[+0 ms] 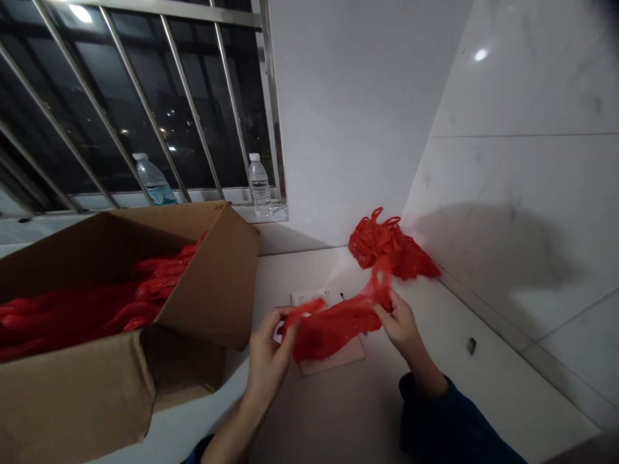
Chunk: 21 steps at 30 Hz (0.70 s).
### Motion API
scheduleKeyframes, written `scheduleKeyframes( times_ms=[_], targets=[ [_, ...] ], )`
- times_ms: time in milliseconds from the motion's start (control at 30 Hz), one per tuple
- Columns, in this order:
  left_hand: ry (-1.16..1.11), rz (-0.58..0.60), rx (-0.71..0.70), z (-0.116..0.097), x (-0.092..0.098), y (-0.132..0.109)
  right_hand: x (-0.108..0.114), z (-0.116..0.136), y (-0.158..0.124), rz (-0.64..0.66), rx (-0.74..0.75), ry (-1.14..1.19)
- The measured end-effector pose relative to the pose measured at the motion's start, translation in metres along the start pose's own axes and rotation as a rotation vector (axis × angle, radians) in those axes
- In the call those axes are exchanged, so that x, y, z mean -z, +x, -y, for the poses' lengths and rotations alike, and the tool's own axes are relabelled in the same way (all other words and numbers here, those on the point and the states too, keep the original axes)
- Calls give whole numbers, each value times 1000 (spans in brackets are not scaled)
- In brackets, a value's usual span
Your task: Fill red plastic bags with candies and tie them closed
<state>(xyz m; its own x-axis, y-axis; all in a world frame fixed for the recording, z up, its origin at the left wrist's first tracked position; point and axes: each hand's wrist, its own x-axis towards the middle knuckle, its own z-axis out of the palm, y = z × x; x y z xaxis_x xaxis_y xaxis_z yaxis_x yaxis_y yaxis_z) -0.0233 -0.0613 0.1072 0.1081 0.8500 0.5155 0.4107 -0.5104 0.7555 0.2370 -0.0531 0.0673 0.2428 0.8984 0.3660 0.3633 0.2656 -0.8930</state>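
A red plastic bag (324,332) is stretched between my two hands above the white table. My left hand (271,345) pinches its left end, and my right hand (399,322) grips the other end near a loop handle. The bag is slightly blurred. Under it lies a flat pale board (355,351), partly hidden. Beyond my right hand, a heap of crumpled red plastic bags (387,241) rests in the table's corner. To the left of my left hand stands an open cardboard box (207,283) with many red plastic bags (140,283) inside.
On the windowsill stand a clear bottle (260,187) and a bottle with a blue-green label (157,183), before a barred window. A white socket strip (316,296) lies behind the held bag. A small dark object (471,346) is on the table (512,386) at right, beside the tiled wall.
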Motion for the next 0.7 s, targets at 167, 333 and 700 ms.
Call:
scheduleKeyframes(
  times_ms=[167, 333, 700],
  targets=[
    [-255, -109, 6, -11, 14, -8, 18, 11, -7, -3, -23, 186],
    [-232, 1, -132, -33, 22, -15, 35, 86, -41, -232, 327, 169],
    [-75, 458, -60, -36, 25, -17, -19, 66, -9, 624, 143, -932]
  ],
)
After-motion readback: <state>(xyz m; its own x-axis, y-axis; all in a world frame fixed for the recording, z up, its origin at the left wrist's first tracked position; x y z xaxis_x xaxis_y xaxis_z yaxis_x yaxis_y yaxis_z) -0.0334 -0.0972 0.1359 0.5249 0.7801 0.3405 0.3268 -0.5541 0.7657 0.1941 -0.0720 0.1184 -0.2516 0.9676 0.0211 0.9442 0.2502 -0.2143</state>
